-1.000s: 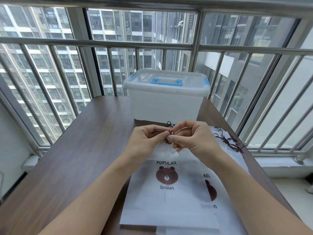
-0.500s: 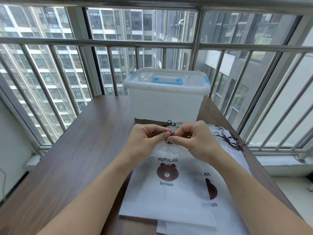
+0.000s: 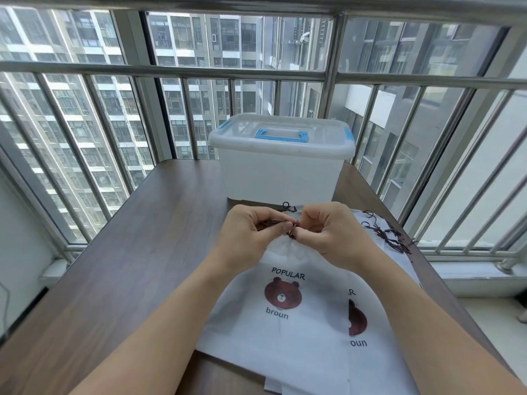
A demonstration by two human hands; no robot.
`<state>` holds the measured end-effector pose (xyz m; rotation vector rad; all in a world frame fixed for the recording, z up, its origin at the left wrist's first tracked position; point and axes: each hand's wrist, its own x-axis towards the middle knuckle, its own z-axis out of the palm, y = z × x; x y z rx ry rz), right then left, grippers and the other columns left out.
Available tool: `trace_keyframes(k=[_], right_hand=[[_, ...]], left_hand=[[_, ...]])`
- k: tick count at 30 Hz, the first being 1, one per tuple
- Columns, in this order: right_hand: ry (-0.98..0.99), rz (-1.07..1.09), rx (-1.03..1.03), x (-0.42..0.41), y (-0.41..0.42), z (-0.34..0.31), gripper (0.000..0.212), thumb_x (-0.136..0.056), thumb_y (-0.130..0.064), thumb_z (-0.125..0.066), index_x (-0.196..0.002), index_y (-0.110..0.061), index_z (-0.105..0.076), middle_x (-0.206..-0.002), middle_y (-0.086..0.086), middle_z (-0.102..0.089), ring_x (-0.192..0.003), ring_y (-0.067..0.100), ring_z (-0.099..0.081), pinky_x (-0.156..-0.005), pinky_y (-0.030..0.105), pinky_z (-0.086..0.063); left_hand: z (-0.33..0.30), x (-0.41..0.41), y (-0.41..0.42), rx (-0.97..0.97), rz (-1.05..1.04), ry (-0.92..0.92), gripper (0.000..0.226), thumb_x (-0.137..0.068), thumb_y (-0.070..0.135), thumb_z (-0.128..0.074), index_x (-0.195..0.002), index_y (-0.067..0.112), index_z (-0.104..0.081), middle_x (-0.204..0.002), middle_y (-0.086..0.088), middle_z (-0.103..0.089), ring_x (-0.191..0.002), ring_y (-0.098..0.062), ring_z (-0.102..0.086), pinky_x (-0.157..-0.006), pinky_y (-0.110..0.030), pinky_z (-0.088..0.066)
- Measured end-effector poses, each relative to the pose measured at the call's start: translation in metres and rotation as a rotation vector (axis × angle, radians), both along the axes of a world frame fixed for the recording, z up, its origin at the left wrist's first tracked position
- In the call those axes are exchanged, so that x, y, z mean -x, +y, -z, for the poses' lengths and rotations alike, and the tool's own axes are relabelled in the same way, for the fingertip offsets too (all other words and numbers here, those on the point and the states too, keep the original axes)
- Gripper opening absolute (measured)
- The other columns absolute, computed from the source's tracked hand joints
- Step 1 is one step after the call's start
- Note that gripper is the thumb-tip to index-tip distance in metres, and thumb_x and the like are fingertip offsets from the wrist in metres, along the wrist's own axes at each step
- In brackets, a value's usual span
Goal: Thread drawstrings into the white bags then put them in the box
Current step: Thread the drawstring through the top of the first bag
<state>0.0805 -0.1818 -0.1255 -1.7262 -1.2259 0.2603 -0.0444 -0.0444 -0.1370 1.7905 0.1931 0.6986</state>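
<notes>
Left hand: the left hand (image 3: 251, 235) is hovering over the top edge of the upper bag, fingers curled, thumb and forefinger pinching a dark brown drawstring (image 3: 273, 222) whose strands are running back under the palm.
Right hand: the right hand (image 3: 328, 230) is meeting the left at the fingertips, fingers curled in, pinching the same cord at a small dark loop between the two hands.
Top bag: the white bag (image 3: 285, 323) with a brown bear print and the words "POPULAR" and "broun" is lying flat on the table, its mouth gathering into puckers just under the hands.
Bags beneath: a second white bag (image 3: 379, 337) with the same print is peeking out to the right from under the top one; how many more are lying below cannot be told.
Spare cords: a tangle of loose drawstrings (image 3: 390, 236) is lying on the white fabric to the right of the right hand, near the table edge.
Box: the translucent box (image 3: 281, 172) is standing beyond the hands at the far end of the table, its lid with the blue handle (image 3: 282, 136) sitting on, blocking the way in.
Table: the dark wood table (image 3: 128, 266) is carrying everything.
Surroundings: a steel railing (image 3: 159, 70) and glass are enclosing the table on three sides, with tall buildings showing outside.
</notes>
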Motion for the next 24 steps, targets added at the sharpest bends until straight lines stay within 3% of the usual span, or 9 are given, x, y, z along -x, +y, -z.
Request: trace_keyframes(k=[3, 4, 6, 9, 11, 13, 15, 19, 24], right_hand=[[-0.08, 0.081, -0.024, 0.0, 0.004, 0.005, 0.026, -0.079, -0.004, -0.075, -0.063, -0.011, -0.056, -0.053, -0.005, -0.05, -0.048, 0.004, -0.037, -0.048, 0.02, -0.032], [-0.077, 0.081, -0.011, 0.002, 0.005, 0.005, 0.017, -0.078, -0.004, -0.074, -0.072, -0.012, -0.061, -0.054, -0.004, -0.054, -0.048, 0.005, -0.039, -0.049, 0.021, -0.034], [-0.101, 0.069, 0.041, 0.004, 0.007, 0.006, 0.019, -0.08, -0.005, -0.071, -0.092, -0.019, -0.066, -0.056, -0.005, -0.058, -0.048, 0.005, -0.044, -0.051, 0.018, -0.037], [-0.189, 0.045, 0.072, 0.006, 0.012, 0.007, 0.015, -0.088, -0.012, -0.068, -0.083, -0.027, -0.07, -0.061, -0.009, -0.061, -0.055, 0.005, -0.05, -0.056, 0.021, -0.039], [0.005, -0.055, 0.07, 0.003, 0.011, 0.007, 0.009, -0.091, -0.023, -0.069, -0.083, -0.024, -0.073, -0.072, -0.003, -0.069, -0.064, 0.015, -0.056, -0.064, 0.03, -0.045], [0.254, -0.141, 0.05, -0.002, 0.004, 0.003, 0.013, -0.088, -0.03, -0.074, -0.088, -0.018, -0.077, -0.078, 0.001, -0.071, -0.07, 0.012, -0.057, -0.068, 0.025, -0.046], [0.437, -0.165, 0.056, -0.008, -0.004, 0.002, 0.018, -0.083, -0.025, -0.073, -0.088, -0.008, -0.077, -0.074, 0.004, -0.066, -0.065, 0.008, -0.052, -0.062, 0.019, -0.042], [0.499, -0.159, 0.136, -0.013, -0.009, 0.0, 0.015, -0.074, -0.024, -0.077, -0.078, -0.01, -0.076, -0.064, 0.005, -0.055, -0.057, 0.009, -0.04, -0.053, 0.016, -0.033], [0.685, -0.241, 0.101, -0.015, -0.014, -0.006, 0.01, -0.082, -0.012, -0.07, -0.08, -0.004, -0.065, -0.067, 0.002, -0.063, -0.057, 0.01, -0.056, -0.056, 0.017, -0.048]], left_hand=[[0.0, 0.0, -0.003, -0.022, -0.005, -0.003, 0.01, -0.085, 0.0, -0.075, -0.089, 0.008, -0.079, -0.084, 0.0, -0.078, -0.08, -0.012, -0.074, -0.077, -0.019, -0.053], [0.0, 0.001, -0.005, -0.022, -0.002, -0.001, 0.012, -0.085, -0.001, -0.074, -0.089, 0.009, -0.079, -0.083, 0.001, -0.078, -0.079, -0.009, -0.074, -0.076, -0.017, -0.052], [0.002, 0.002, -0.007, -0.029, 0.002, 0.006, 0.013, -0.085, -0.003, -0.073, -0.088, 0.008, -0.079, -0.081, 0.002, -0.078, -0.076, -0.007, -0.073, -0.074, -0.015, -0.051], [0.002, 0.003, -0.003, -0.006, -0.005, -0.012, 0.011, -0.085, -0.005, -0.073, -0.09, 0.003, -0.079, -0.077, 0.004, -0.077, -0.069, -0.005, -0.07, -0.07, -0.015, -0.05], [-0.001, 0.004, -0.001, 0.012, -0.003, -0.03, 0.011, -0.084, -0.005, -0.073, -0.092, 0.002, -0.078, -0.08, 0.002, -0.078, -0.073, -0.007, -0.072, -0.071, -0.016, -0.051], [-0.002, 0.004, -0.002, 0.021, 0.022, -0.036, 0.012, -0.083, -0.004, -0.074, -0.092, 0.003, -0.078, -0.084, -0.001, -0.078, -0.08, -0.011, -0.074, -0.075, -0.017, -0.054], [-0.002, 0.004, -0.004, 0.01, 0.04, -0.022, 0.011, -0.084, -0.001, -0.074, -0.092, 0.005, -0.078, -0.085, -0.002, -0.078, -0.082, -0.014, -0.075, -0.077, -0.02, -0.055], [-0.001, 0.005, -0.002, 0.024, 0.054, 0.005, 0.01, -0.084, -0.001, -0.074, -0.09, 0.006, -0.078, -0.084, -0.004, -0.078, -0.077, -0.014, -0.073, -0.074, -0.021, -0.054], [-0.002, 0.006, 0.001, 0.109, 0.055, -0.005, 0.012, -0.08, -0.001, -0.076, -0.091, 0.003, -0.078, -0.086, -0.009, -0.078, -0.08, -0.018, -0.073, -0.081, -0.027, -0.059]])
